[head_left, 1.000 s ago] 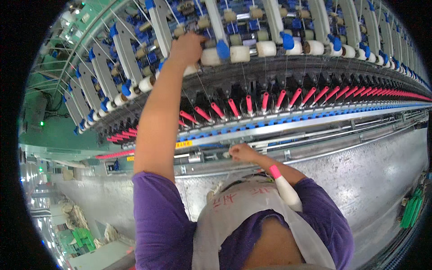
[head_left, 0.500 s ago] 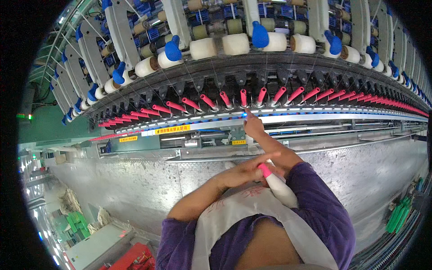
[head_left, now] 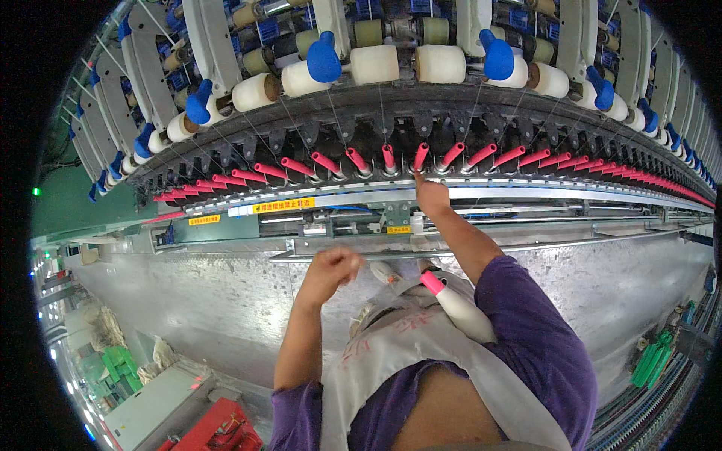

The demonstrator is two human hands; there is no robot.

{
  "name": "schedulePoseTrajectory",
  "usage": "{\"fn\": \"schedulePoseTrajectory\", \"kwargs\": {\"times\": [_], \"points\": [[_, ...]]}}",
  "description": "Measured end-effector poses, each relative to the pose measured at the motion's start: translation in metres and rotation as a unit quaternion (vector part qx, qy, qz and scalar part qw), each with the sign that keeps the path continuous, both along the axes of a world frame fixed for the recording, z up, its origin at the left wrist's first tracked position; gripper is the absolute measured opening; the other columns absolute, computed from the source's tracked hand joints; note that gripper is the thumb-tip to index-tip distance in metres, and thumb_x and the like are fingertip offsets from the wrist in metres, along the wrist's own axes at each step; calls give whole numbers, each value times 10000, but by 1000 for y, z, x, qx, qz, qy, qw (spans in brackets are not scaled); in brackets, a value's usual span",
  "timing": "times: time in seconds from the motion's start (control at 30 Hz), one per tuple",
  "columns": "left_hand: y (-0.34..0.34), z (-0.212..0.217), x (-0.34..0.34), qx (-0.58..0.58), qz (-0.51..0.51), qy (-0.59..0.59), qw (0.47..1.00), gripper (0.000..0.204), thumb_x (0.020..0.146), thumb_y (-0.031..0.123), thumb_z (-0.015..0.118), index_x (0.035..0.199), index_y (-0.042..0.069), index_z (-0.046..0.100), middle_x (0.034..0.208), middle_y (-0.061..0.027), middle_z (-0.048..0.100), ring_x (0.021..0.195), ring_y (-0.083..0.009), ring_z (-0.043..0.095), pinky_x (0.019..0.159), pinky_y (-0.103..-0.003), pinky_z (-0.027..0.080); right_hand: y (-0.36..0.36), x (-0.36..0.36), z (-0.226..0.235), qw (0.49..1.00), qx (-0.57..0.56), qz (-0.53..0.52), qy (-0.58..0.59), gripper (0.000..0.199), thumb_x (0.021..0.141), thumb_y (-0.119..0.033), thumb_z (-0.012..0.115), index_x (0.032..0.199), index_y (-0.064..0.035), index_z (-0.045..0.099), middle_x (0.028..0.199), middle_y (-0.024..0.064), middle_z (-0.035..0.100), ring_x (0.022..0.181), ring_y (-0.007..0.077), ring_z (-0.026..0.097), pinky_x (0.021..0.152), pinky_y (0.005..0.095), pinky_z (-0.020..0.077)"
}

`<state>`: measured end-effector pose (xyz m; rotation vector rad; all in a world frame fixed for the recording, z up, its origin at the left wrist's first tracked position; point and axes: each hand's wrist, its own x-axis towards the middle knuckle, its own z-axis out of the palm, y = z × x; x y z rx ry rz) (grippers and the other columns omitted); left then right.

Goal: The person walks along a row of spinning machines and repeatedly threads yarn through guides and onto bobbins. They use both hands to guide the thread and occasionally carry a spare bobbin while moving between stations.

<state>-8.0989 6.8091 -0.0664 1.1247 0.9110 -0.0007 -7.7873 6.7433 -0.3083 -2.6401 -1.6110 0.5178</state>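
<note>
A long row of pink bobbin tubes stands on the spindles of a spinning frame. My right hand (head_left: pixel 432 198) reaches up to this row, its index finger stretched to the foot of one pink tube (head_left: pixel 420 156). The other fingers are folded, and whatever they hold is hidden. My left hand (head_left: pixel 331 272) is raised above the floor, left of my body, with curled, slightly blurred fingers; I cannot make out anything in them. A bobbin wound with white yarn (head_left: pixel 465 316), pink at its tip, lies against my apron (head_left: pixel 402 338) beside my right arm.
White rollers (head_left: pixel 374 65) and blue knobs (head_left: pixel 324 57) line the machine above the spindles, with fine yarns running down. A metal rail (head_left: pixel 361 254) crosses low in front of me. Behind at left are a red object (head_left: pixel 218 428) and a pale cabinet (head_left: pixel 154 410).
My left hand has moved left and away from the yarn bobbin at my apron, its fingers now curled. The machine has shifted slightly left in view; my right hand stays at the spindle row.
</note>
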Motion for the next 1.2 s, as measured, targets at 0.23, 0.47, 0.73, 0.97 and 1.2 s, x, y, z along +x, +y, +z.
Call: {"fn": "schedulePoseTrajectory", "kwargs": {"times": [0.23, 0.47, 0.73, 0.97, 1.2], "points": [[22, -98, 136, 265, 40, -75, 960, 223, 946, 230, 691, 983, 11, 713, 700, 12, 606, 634, -54, 519, 564, -230, 417, -29, -11, 48, 980, 141, -39, 133, 632, 907, -195, 652, 1496, -202, 421, 789, 122, 700, 691, 272, 696, 656, 416, 562], [27, -222, 198, 244, 15, 47, 969, 257, 910, 309, 687, 943, 60, 742, 711, -73, 692, 625, -150, 646, 615, -320, 500, -27, -3, 49, 712, 353, -230, 562, 193, 912, -81, 691, 1099, -53, 733, 782, 53, 680, 669, 144, 648, 604, 301, 542], [16, -318, 245, 286, 167, 209, 920, 256, 853, 319, 706, 846, 66, 746, 740, -125, 725, 712, -266, 719, 648, -414, 532, -7, 23, -13, 971, 220, -36, -82, 69, 780, -124, 662, 725, -131, 620, 736, 68, 666, 687, 282, 663, 647, 423, 481], [4, -245, 240, -141, 387, -38, 910, 167, 912, 212, 708, 985, 61, 704, 712, -15, 627, 492, -96, 469, 436, -249, 359, -14, 18, 28, 925, 358, -110, 68, 129, 885, -115, 657, 995, -126, 723, 833, 116, 720, 741, 260, 698, 703, 407, 528], [-5, -106, 261, 181, 267, -178, 929, 236, 946, 261, 699, 1003, 35, 734, 652, 17, 572, 552, -47, 434, 499, -245, 363, -76, 22, 116, 708, 378, -281, 527, 311, 1036, -187, 559, 1228, 38, 653, 949, 140, 742, 774, 167, 712, 729, 274, 562]]}}
